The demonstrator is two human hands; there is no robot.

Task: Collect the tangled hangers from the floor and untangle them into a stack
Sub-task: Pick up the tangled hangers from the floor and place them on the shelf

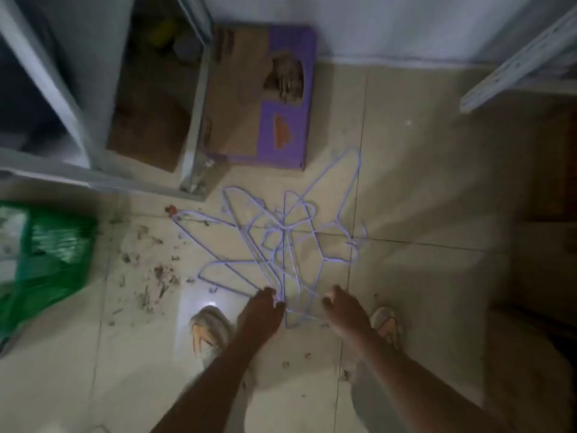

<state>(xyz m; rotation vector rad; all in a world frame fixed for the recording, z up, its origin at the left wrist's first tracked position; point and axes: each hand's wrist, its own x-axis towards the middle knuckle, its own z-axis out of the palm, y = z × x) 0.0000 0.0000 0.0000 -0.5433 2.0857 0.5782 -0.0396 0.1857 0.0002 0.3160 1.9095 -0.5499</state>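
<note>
A tangle of several thin lilac wire hangers (283,235) lies spread on the beige tiled floor in the middle of the view. My left hand (262,310) is at the near edge of the tangle, its fingertips pinched on the wires there. My right hand (343,307) is just to the right, fingers curled down over the nearest wires; the blur hides whether it grips them. Both forearms reach down from the bottom of the view.
A purple and brown cardboard box (265,98) stands beyond the hangers by a grey metal shelf frame (193,126). A green plastic bag (46,254) is at the left. Dirt and debris (150,276) litter the floor. My sandalled feet (209,329) flank the hands.
</note>
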